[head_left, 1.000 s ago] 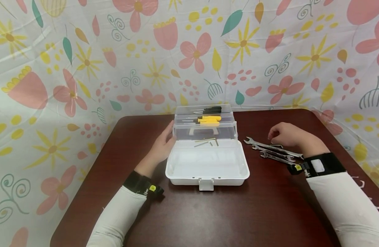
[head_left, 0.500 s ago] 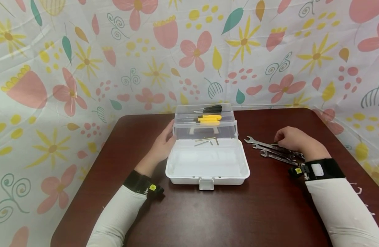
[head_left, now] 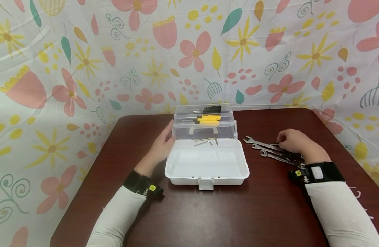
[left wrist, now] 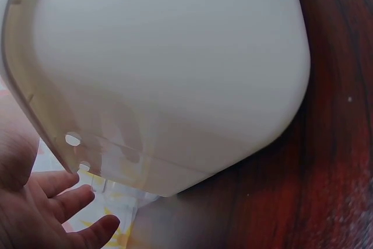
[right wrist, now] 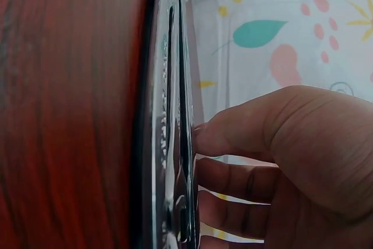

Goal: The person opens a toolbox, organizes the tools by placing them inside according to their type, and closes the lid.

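A white toolbox point(head_left: 207, 164) lies open, its clear lid point(head_left: 208, 132) tipped back. Yellow-handled screwdrivers point(head_left: 209, 120) and black-handled ones point(head_left: 212, 109) lie in the lid's trays. Two hex keys point(head_left: 205, 140) rest near the hinge. My left hand point(head_left: 161, 144) rests at the box's back left, fingers stretched along the lid's side; in the left wrist view it is beside the white wall. My right hand point(head_left: 293, 141), fingers bent, reaches down onto several silver wrenches point(head_left: 263, 145). In the right wrist view its thumb and fingertips touch the tools' upper edge; I cannot tell whether they pinch one.
The dark red-brown table point(head_left: 208, 216) carries the box and the wrenches. Behind it hangs a flower-patterned cloth point(head_left: 189, 51). A latch point(head_left: 206, 184) hangs from the box's front.
My right hand has moved right and slightly nearer over the wrenches, its fingertips lowering onto them. The left hand and the toolbox have stayed in place.
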Demonstrator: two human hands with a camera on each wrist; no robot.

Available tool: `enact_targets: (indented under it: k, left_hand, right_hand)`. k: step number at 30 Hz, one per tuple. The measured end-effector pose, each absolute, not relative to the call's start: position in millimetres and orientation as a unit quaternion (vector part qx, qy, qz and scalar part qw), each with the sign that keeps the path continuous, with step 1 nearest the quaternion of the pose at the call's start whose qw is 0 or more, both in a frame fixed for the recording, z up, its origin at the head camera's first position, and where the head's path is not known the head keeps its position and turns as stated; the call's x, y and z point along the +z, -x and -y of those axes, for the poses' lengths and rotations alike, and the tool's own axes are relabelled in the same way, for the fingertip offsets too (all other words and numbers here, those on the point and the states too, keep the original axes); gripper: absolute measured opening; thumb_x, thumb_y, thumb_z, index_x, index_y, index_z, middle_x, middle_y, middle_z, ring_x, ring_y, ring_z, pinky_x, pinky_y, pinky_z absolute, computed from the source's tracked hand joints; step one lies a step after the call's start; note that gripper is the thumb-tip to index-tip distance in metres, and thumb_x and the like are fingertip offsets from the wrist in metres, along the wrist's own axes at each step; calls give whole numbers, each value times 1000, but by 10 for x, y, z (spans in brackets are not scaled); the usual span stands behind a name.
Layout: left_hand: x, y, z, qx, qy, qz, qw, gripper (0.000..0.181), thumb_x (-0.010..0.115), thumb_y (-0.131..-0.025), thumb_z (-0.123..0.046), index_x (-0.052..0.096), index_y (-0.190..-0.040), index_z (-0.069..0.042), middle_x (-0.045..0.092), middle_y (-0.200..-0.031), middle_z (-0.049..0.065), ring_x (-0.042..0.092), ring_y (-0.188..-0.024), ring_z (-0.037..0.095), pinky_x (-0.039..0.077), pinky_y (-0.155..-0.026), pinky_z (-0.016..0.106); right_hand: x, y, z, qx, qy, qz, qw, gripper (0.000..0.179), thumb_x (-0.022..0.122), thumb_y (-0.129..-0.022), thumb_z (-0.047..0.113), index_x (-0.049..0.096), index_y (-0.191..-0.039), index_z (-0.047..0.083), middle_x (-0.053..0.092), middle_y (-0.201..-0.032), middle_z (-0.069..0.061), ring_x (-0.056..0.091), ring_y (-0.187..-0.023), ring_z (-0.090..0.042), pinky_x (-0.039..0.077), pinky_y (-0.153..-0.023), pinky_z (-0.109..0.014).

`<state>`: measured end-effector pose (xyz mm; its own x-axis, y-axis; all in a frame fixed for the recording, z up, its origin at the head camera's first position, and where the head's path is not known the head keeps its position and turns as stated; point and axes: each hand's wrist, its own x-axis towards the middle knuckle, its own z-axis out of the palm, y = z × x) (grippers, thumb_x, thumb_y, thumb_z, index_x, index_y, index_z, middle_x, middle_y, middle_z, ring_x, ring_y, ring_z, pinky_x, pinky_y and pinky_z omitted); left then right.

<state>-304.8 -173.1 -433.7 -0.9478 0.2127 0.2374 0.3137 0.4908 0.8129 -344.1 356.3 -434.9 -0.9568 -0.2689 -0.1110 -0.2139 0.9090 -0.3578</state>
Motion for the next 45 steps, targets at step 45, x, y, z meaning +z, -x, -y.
enact_targets:
  k: [45]
  left_hand:
    - [-4309, 3022, 1723, -474, 138, 869, 40, 66, 46, -108, -21, 17, -166, -33, 42, -165, 4, 49, -146, 31, 43, -116, 56]
  right_hand:
    - [-4346, 3371, -3570, -200, 74, -974, 82, 15, 64, -89, 17, 70, -80, 7, 61, -71, -5, 54, -64, -21, 42, -57, -34]
